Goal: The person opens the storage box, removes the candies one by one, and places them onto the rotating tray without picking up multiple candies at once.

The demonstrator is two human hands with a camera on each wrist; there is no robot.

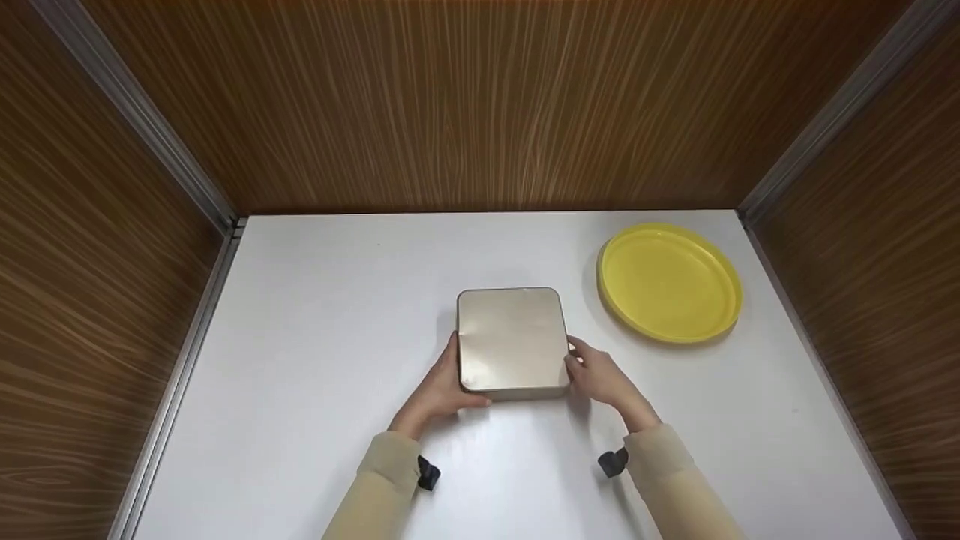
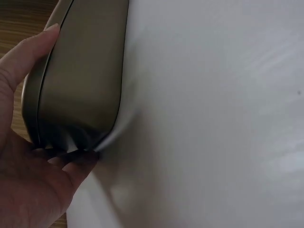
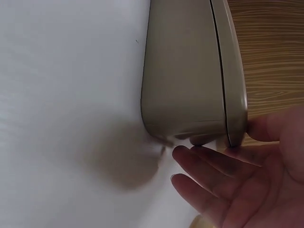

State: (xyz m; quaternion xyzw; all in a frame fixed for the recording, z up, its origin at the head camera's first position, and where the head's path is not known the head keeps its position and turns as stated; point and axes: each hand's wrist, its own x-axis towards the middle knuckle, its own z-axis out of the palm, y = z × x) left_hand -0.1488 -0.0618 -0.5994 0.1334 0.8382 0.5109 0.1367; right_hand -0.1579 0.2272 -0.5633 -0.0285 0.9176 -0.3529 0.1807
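A square, champagne-coloured metal tin with rounded corners and a lid sits near the middle of the white table. My left hand grips its near left corner, thumb along the front and fingers against the left side. In the left wrist view, the thumb of the left hand touches the lid's edge. At the tin's right side, my right hand has its thumb and forefinger on the edge of the lid. The other fingers of the right hand are apart from the side wall. The tin's inside is hidden.
A round yellow plate with a raised rim lies at the back right of the white table. Brown wood-grain panels stand behind and on both sides, with metal strips along the edges.
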